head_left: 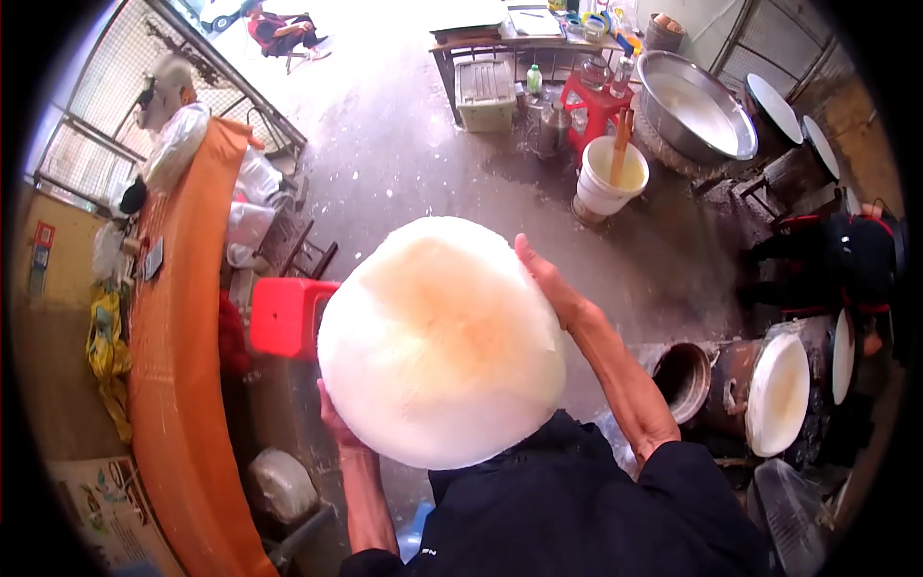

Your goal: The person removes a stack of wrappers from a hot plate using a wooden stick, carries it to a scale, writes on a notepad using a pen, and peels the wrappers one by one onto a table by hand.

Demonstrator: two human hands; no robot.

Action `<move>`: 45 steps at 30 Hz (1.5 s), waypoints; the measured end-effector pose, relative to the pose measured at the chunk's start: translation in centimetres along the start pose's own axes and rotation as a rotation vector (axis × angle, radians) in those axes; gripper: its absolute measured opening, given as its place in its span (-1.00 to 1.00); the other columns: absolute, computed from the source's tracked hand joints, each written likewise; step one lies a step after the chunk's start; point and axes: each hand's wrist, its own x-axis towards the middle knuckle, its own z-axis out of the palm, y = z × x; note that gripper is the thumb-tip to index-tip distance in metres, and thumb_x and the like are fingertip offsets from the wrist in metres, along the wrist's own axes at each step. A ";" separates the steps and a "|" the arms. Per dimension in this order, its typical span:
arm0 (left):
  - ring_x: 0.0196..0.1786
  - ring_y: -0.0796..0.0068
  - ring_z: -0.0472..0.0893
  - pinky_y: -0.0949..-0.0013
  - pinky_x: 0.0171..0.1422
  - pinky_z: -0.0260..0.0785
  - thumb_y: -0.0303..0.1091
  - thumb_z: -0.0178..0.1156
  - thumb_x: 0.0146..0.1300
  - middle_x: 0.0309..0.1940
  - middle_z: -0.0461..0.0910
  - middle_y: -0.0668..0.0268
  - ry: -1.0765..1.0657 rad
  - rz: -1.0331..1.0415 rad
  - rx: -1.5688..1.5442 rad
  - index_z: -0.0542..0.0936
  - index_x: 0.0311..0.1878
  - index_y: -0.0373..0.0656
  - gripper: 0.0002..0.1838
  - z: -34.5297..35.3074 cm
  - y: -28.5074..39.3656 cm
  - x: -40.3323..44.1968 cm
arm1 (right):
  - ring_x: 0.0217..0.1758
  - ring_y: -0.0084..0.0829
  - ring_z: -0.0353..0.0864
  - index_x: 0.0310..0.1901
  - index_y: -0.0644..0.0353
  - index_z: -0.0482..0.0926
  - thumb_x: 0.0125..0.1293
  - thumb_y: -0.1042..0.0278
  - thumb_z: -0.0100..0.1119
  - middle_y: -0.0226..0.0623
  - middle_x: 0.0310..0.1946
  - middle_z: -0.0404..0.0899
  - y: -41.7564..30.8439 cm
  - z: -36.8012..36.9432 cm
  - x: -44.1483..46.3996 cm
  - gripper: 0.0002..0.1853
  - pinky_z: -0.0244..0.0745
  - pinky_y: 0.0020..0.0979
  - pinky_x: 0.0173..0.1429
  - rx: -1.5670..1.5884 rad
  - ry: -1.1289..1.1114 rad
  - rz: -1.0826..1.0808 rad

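Note:
Between my two hands is a large round stack of thin white flatbread [442, 337], browned across its middle. It is held up in front of my chest; how many layers it has cannot be made out. My left hand [338, 420] grips the lower left edge, its fingers mostly hidden under the stack. On the upper right edge, my right hand [550, 281] has its thumb pointing up along the rim, with the other fingers out of sight beneath.
A long orange-covered table [183, 365] runs along the left, beside a red stool [284, 317]. Ahead stand a white bucket [601, 197] with wooden sticks and a metal basin [692, 106]. Round griddles [779, 394] line the right, where another person [846, 250] bends. Someone sits far off [284, 34].

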 end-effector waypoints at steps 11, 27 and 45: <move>0.23 0.15 0.47 0.13 0.30 0.36 0.19 -0.13 0.39 0.27 0.40 0.09 -0.193 -0.332 -0.108 0.27 0.37 -0.23 -0.28 11.7 3.2 36.4 | 0.14 -0.41 0.50 0.27 0.31 0.36 0.45 -0.30 -0.39 -0.21 0.14 0.50 -17.3 -12.0 15.7 -0.23 0.43 -0.37 0.19 0.153 0.374 -0.282; 0.25 0.18 0.47 0.17 0.29 0.36 0.16 -0.17 0.42 0.28 0.40 0.11 -0.219 -0.362 -0.008 0.25 0.38 -0.23 -0.30 27.7 2.0 78.7 | 0.14 -0.38 0.53 0.28 0.33 0.34 0.43 -0.31 -0.34 -0.16 0.14 0.51 -40.1 -34.2 44.2 -0.22 0.45 -0.39 0.18 0.218 0.434 -0.315; 0.19 0.21 0.51 0.17 0.20 0.44 0.15 -0.17 0.42 0.24 0.43 0.11 -0.334 -0.597 -0.003 0.27 0.37 -0.21 -0.32 39.0 1.6 122.8 | 0.12 -0.33 0.55 0.29 0.31 0.33 0.40 -0.35 -0.34 -0.11 0.13 0.51 -58.9 -52.0 72.1 -0.19 0.50 -0.35 0.15 0.232 0.647 -0.317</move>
